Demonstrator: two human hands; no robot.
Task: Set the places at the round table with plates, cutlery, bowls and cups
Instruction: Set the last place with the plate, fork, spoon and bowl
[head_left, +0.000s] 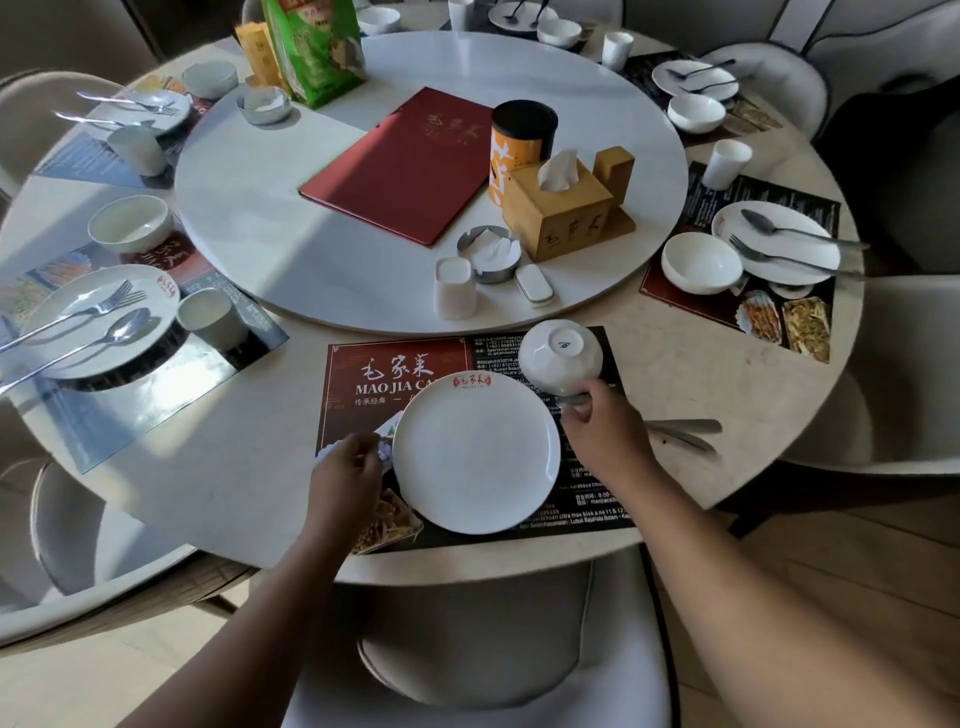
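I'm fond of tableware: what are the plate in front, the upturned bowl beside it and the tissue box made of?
Plate: glazed white ceramic, probably porcelain; glossy, with a printed red logo. Upturned bowl: likely the same; glossy white, a mark printed on its base. Tissue box: wood or bamboo, matte honey-brown.

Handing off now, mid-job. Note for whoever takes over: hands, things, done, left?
Left hand: fingers curled at the plate's left rim; grip unclear.
Right hand: grips cutlery, handles pointing right, beside an upturned bowl behind the plate on the near placemat.
Done: the other visible places have plate, cutlery, bowl, cup.
Left: here, turn the bowl up, lay the cutlery, add a cup.
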